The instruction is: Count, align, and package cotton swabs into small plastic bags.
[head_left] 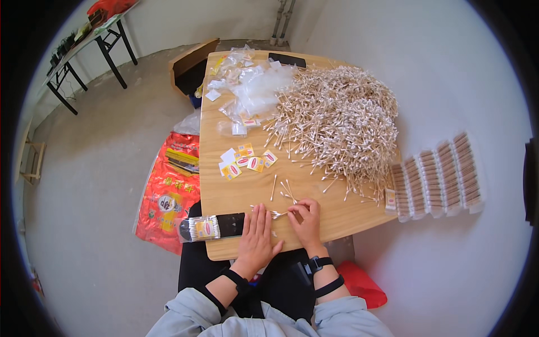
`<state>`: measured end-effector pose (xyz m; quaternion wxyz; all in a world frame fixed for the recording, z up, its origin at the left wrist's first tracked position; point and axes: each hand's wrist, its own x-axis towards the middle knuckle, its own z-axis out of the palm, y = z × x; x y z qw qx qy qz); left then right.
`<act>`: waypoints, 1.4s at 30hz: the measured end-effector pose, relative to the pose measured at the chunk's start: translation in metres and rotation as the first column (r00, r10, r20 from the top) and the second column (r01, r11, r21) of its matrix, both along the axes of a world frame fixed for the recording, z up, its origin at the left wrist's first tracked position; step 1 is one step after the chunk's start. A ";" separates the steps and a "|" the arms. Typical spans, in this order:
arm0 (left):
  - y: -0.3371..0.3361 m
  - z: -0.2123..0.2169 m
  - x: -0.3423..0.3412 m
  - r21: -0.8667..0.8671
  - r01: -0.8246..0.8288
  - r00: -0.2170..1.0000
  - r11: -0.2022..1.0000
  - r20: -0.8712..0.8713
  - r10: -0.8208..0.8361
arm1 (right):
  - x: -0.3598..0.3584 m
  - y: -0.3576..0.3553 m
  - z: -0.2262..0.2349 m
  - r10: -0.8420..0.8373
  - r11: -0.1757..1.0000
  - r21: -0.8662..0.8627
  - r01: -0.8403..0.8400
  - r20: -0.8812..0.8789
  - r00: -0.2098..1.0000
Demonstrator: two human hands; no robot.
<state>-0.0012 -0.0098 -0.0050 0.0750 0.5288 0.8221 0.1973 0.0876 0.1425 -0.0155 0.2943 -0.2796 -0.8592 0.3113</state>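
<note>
Head view: left hand (257, 235) lies flat, fingers spread, on the near edge of the wooden table (236, 191). Right hand (306, 220) pinches together on a few cotton swabs (277, 214) just beside it. A huge swab pile (337, 115) fills the far right. Loose swabs (285, 190) lie between pile and hands. Small labels (246, 162) sit left of centre, clear bags (255, 90) far left. Packed rows (438, 177) overhang the right edge; one filled pack (204, 228) sits near left.
</note>
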 end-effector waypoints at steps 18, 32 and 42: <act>-0.001 -0.005 0.001 0.033 0.054 0.998 0.998 -0.037 -0.052 | -0.003 0.007 -0.004 -0.163 0.986 -0.019 0.163 0.027 0.986; 0.000 -0.002 -0.001 0.008 0.057 0.997 0.998 -0.047 -0.057 | -0.020 -0.002 -0.004 0.043 0.999 -0.016 -0.043 0.015 0.999; -0.002 -0.003 -0.002 0.024 0.036 0.999 0.999 0.025 -0.036 | -0.017 0.007 -0.017 -0.359 0.922 -0.189 0.338 -0.091 0.929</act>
